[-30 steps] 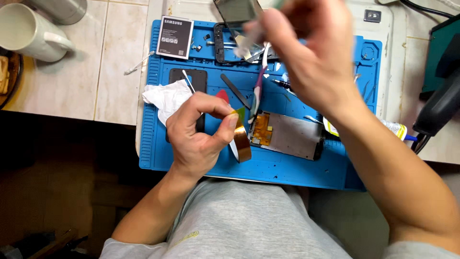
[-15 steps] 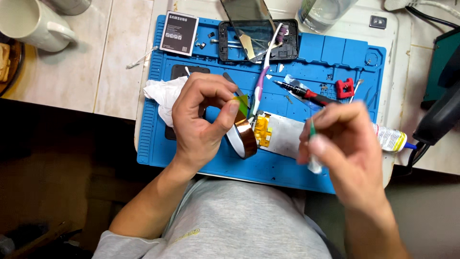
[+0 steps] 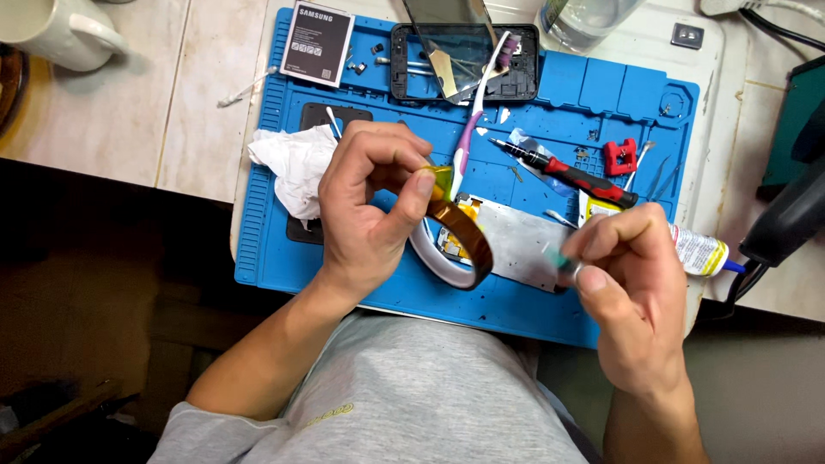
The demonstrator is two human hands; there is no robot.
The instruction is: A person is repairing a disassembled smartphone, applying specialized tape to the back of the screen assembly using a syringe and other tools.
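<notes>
My left hand (image 3: 365, 206) holds a roll of amber tape (image 3: 460, 236) above the blue work mat (image 3: 266, 215), thumb and forefinger pinching the loose tape end. My right hand (image 3: 632, 288) is closed on a small green-tipped tool (image 3: 559, 258) near the mat's front right. Between the hands lies a silver phone screen assembly (image 3: 520, 245), partly hidden by the tape roll.
On the mat are a crumpled white tissue (image 3: 292, 163), a phone battery (image 3: 316, 41), a black phone frame (image 3: 464, 51), a purple toothbrush (image 3: 471, 129), a red-handled screwdriver (image 3: 567, 176) and a glue tube (image 3: 700, 251). A white mug (image 3: 60, 33) stands far left.
My right hand came down from the back of the mat to the front right and now grips the small tool. My left hand has kept the tape roll, lifting its end slightly.
</notes>
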